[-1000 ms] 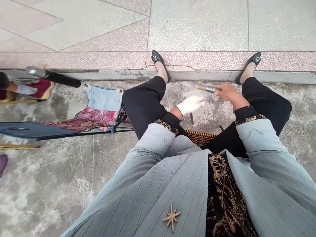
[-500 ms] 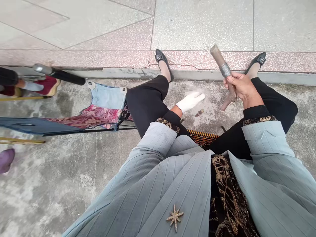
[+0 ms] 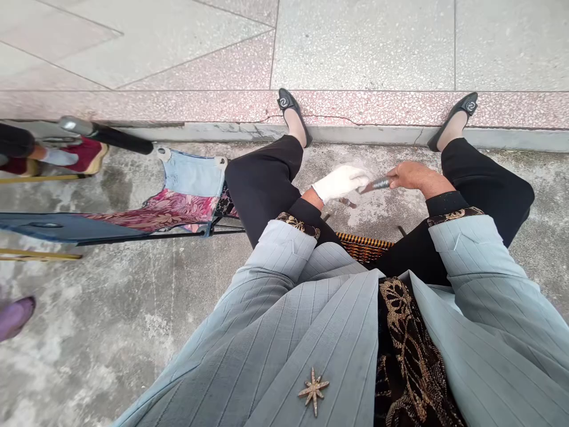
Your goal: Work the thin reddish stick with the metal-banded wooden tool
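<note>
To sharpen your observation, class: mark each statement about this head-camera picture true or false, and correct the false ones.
1. The left hand wears a white glove. True.
2. The right hand is gloved too. False: it is bare.
3. The right hand holds a small tool with a silver band. True.
4. The feet wear brown boots. False: they wear black flat shoes.
5. A woven strip of orange and black shows beneath the hands. True.

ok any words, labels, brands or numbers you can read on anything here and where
None can be read. The left shoe and right shoe each have a swirled toe badge, too small to tell if it's a letter or logo.
</note>
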`<state>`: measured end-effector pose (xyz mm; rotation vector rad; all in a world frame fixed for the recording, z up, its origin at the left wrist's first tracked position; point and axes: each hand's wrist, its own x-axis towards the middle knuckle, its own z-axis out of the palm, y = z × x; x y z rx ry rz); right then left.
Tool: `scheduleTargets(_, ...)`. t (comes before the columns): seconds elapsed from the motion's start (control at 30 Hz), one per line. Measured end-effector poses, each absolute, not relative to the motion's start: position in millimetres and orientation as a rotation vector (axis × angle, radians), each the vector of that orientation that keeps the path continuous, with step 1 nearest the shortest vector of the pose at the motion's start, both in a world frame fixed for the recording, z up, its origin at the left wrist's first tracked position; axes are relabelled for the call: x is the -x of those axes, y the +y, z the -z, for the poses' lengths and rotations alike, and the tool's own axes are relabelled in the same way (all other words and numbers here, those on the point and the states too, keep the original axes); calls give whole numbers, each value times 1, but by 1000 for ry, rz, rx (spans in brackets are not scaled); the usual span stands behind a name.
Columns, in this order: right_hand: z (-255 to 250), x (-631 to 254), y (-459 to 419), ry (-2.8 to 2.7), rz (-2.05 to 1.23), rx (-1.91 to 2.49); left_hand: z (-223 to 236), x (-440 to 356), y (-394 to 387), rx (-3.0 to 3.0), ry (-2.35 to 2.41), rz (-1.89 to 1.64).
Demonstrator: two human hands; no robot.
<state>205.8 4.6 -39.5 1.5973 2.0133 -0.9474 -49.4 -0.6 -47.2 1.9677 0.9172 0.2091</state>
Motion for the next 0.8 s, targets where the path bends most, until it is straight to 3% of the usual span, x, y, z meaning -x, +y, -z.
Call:
scheduleTargets(0.17,11,-223,-4,2048,1902,-1366,47,55,7,-1803,1116,-423)
scheduleTargets(0.27,0,-231,-5,2166,2243,-1795,53,49,2,-1651,1090,-430)
scheduleTargets(0.4,12,-236,4,2187,2358,-2361,58,40,-8,-1711,950,-215)
scheduleTargets(0.47,26,-236,10,2061,2271,-2555,57,35,-12,-1762,861,-128)
scheduleTargets(0.57,42,-234,15,1993,1688,-2720,53,29,-17,-1815,809,-107)
scheduleTargets(0.7,48,-225,14,2035,829,-2391,50,27,-17,-1872,900,-145)
scheduleTargets(0.8,50,-218,12,1996,641,-2027,48,33,-11,-1894,949,-178)
